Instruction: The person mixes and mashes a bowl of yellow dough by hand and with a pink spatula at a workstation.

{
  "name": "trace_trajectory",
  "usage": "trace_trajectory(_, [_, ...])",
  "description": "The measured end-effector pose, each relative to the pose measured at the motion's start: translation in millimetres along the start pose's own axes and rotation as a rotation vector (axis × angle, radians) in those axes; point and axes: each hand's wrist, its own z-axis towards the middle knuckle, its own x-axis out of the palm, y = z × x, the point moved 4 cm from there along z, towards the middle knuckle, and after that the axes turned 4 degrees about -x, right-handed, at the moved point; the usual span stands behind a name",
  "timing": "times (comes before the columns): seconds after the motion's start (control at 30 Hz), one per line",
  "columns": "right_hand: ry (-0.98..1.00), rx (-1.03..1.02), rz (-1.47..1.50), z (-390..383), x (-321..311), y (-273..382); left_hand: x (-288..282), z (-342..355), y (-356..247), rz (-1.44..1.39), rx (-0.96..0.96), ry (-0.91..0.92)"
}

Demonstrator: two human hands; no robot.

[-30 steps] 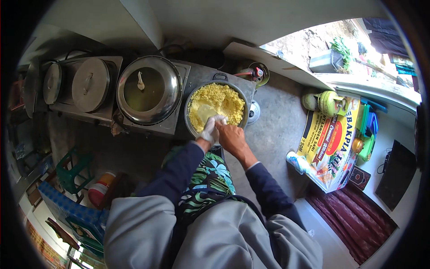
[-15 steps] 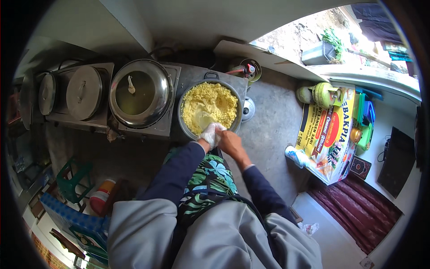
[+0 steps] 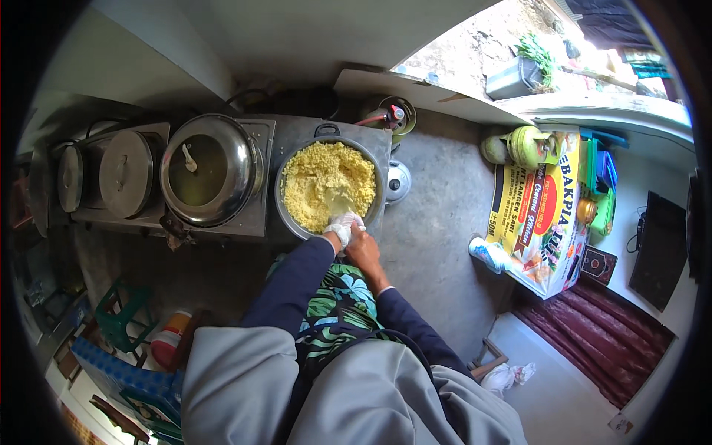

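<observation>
A large grey pot (image 3: 280, 202) with side handles holds a heap of yellow grainy food (image 3: 326, 167). At its near rim, my left hand (image 3: 343, 227), in a thin see-through plastic glove, is closed round the near end of a pale translucent paddle-like tool (image 3: 340, 200). The tool's blade is pushed into the near part of the food; its exact kind is hard to make out. Pressed against the left hand from the right is my bare right hand (image 3: 363, 249), its fingers curled over the same grip. The handle is hidden by both hands.
To the left, a wide steel pan (image 3: 256, 167) of liquid holds a pale spoon (image 3: 189, 157), beside lidded pots (image 3: 126, 174). A small lidded pot (image 3: 398, 182) and a gas cylinder (image 3: 404, 119) stand right of the counter. Further right is a banner-covered table (image 3: 519, 215) with green cylinders (image 3: 526, 147).
The view has shifted, so the pot and stove sit further left. Both hands still grip the tool, whose blade now stands slightly further right within the food.
</observation>
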Motion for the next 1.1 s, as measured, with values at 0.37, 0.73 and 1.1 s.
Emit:
trace_trajectory(0.37, [0.196, -0.382, -0.466, 58.8, -68.1, 26.9, 43.8, -29.7, -76.0, -0.271, 0.465, 0.176])
trace_trajectory(0.73, [-0.039, -0.010, -0.006, 17.1, -42.1, -27.3, 49.7, -22.6, -55.4, 0.919, 0.490, -0.180])
trace_trajectory(1.1, [0.106, -0.582, -0.590, 83.6, -142.1, 25.5, 122.1, -33.0, -135.5, -0.744, 0.415, 0.310])
